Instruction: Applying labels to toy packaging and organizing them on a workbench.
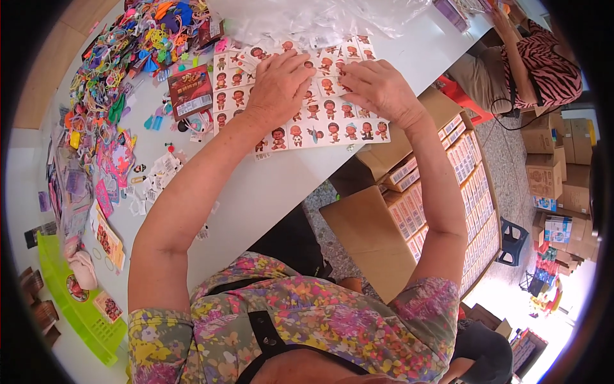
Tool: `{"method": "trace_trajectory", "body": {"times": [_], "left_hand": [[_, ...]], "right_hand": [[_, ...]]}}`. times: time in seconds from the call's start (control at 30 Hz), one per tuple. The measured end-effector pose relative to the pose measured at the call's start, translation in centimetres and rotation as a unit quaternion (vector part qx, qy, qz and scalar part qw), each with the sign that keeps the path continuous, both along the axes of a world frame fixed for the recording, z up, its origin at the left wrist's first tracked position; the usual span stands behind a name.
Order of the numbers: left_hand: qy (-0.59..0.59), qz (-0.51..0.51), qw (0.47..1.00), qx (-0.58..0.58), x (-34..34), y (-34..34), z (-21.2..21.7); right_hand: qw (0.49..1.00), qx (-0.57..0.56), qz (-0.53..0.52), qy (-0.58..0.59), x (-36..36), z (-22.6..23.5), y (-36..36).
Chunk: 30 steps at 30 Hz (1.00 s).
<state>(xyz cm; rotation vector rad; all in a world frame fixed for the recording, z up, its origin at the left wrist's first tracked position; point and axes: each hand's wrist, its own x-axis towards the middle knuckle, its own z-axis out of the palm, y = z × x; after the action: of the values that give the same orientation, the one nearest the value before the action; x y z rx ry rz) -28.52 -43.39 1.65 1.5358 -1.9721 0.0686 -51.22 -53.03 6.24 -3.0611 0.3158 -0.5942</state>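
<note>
Small cartoon baby figures in rows cover the white sticker sheets [313,136] on the table, which seem to overlap. My left hand [279,86] lies over their upper middle, palm down, fingers stretched out together toward the far side. Over the right part rests my right hand [378,91], its fingers slightly bent and pointing left, with the thumb apart from them. Both hands touch the printed surface, and neither shows anything lifted in it. Just left of the sheets stands or lies a dark red printed box [190,93].
A heap of colourful hair ties and trinkets [121,70] spreads along the left. Clear plastic bags [320,19] lie beyond the sheets. White tags [163,176] and a green plastic basket [77,307] are nearer left. An open carton of small boxes [441,192] stands right; another person [537,64] sits beyond.
</note>
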Motion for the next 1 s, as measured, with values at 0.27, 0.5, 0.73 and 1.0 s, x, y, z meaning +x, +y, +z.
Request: {"method": "trace_trajectory", "body": {"times": [0.27,0.5,0.73,1.0], "left_hand": [[-0.035,0.000,0.999,0.009,-0.2,0.1,0.3],[-0.005,-0.013,1.000,0.025,0.1,0.1,0.5],[0.028,-0.032,0.999,0.026,0.5,0.0,0.5],[0.038,-0.004,0.999,0.035,0.2,0.0,0.5]], "right_hand": [[0.991,-0.121,-0.020,-0.050,1.1,-0.6,0.4],[0.997,0.048,-0.052,-0.044,1.9,-0.1,-1.7],[0.990,0.106,-0.096,0.002,2.1,0.1,-1.9],[0.996,-0.079,-0.027,-0.007,2.2,-0.4,-0.6]]}}
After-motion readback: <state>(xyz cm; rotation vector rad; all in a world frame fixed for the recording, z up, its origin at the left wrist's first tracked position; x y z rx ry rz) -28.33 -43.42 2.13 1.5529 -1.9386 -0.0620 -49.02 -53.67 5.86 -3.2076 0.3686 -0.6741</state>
